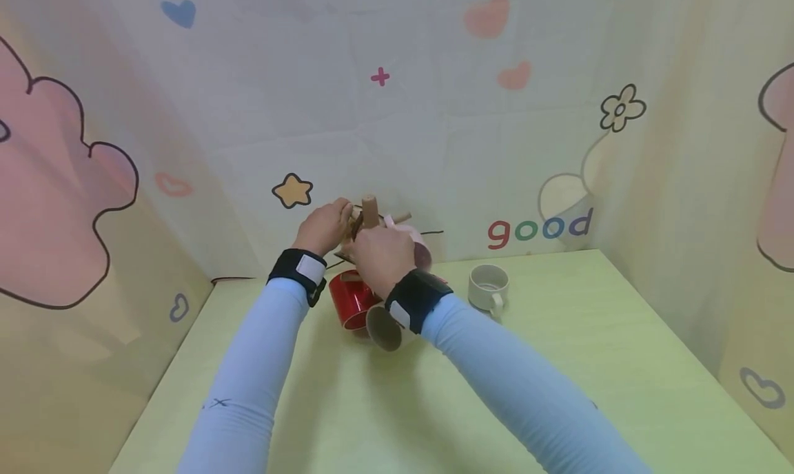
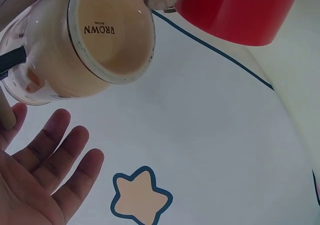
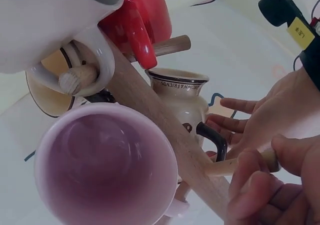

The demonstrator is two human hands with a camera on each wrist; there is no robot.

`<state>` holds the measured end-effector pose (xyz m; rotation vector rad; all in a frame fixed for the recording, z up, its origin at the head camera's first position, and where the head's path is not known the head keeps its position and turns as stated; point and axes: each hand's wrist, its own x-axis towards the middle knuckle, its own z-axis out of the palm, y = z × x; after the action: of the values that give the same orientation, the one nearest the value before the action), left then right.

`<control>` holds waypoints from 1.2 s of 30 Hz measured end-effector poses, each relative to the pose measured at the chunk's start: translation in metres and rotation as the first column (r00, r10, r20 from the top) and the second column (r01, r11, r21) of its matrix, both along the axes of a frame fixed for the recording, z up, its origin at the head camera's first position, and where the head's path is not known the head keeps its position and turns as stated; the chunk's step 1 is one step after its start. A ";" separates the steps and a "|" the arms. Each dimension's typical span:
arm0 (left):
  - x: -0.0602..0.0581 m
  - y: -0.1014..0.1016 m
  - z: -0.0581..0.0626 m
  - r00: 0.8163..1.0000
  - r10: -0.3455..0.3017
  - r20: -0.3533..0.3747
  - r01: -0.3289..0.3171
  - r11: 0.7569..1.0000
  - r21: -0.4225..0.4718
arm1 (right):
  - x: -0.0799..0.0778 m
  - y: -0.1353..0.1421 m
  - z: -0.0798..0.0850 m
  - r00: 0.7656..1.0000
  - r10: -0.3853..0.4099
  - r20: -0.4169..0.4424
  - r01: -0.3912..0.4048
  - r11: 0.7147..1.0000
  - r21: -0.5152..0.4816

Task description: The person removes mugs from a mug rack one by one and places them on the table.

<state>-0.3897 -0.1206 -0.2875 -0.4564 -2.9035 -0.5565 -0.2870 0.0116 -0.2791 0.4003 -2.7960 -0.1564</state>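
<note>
A wooden mug tree [image 1: 369, 211] stands between both hands, mugs hanging on its pegs. My right hand [image 1: 384, 260] pinches the end of a peg [image 3: 222, 167] between thumb and forefinger. Beside that peg my left hand [image 1: 322, 229] has its fingers extended and spread, one fingertip against the wood in the left wrist view. Close to those fingers hangs a beige mug [image 2: 112, 40] marked BROWN, with a black handle. Below the hands are a red mug [image 1: 353, 302] and a tilted white mug [image 3: 45, 30]. A pink mug [image 3: 107, 160] hangs with its mouth toward the right wrist camera.
To the right, a white mug [image 1: 488, 286] stands upright on the pale green table [image 1: 558, 364], its handle toward me. Directly behind the mug tree rises a wall sheet [image 1: 409, 150] with printed hearts, a star and the word good. A cream mug [image 3: 47, 95] hangs farther back.
</note>
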 end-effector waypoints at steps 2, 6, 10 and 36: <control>0.001 -0.002 0.000 1.000 0.003 -0.002 -0.003 1.000 0.001 | -0.001 0.002 0.000 1.000 0.008 -0.014 -0.007 0.999 0.048; 0.004 -0.004 0.000 1.000 0.014 -0.010 -0.015 1.000 -0.010 | -0.005 0.007 -0.002 0.999 -0.026 -0.044 0.027 1.000 0.013; 0.007 -0.005 -0.002 0.999 0.034 -0.030 -0.035 0.999 -0.017 | -0.008 0.013 -0.004 0.997 -0.074 -0.035 0.069 0.992 -0.106; 0.029 -0.014 -0.013 0.984 0.132 -0.117 -0.136 0.990 -0.028 | -0.014 0.040 -0.002 0.998 0.012 -0.061 -0.025 0.977 -0.212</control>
<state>-0.3606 -0.1349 -0.3009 -0.2841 -2.8116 -0.4433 -0.3009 0.0519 -0.2810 0.3625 -2.7128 0.1323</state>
